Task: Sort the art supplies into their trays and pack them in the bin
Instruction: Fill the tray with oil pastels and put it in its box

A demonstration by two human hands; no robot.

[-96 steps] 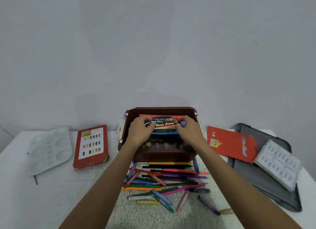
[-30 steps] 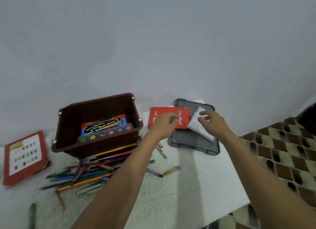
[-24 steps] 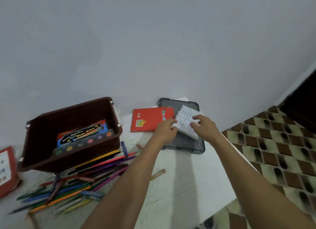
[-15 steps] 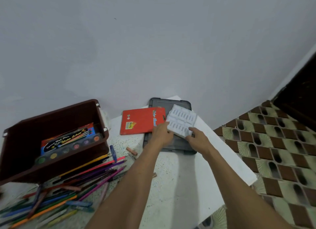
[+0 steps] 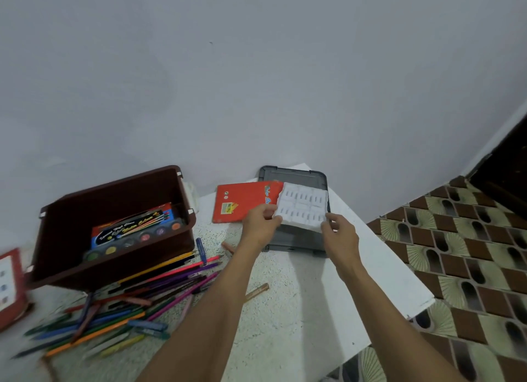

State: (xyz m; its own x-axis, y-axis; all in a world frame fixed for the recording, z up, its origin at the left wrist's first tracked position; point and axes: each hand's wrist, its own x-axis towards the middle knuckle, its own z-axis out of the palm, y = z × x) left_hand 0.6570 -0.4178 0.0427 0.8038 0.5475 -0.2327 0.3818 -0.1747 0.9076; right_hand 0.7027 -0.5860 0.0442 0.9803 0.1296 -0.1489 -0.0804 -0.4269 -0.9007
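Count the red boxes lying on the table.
2. One red box lies partly on the grey lid; the other red box is cut off at the left edge. More may lie out of frame.

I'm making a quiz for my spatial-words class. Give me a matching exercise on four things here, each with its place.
1 white tray
2 paint set
3 pencils
4 red box

a in the brown bin
b loose on the table, before the bin
c lying flat, right of the bin
d held by left hand and right hand

Pairs: 1-d, 2-a, 3-b, 4-c
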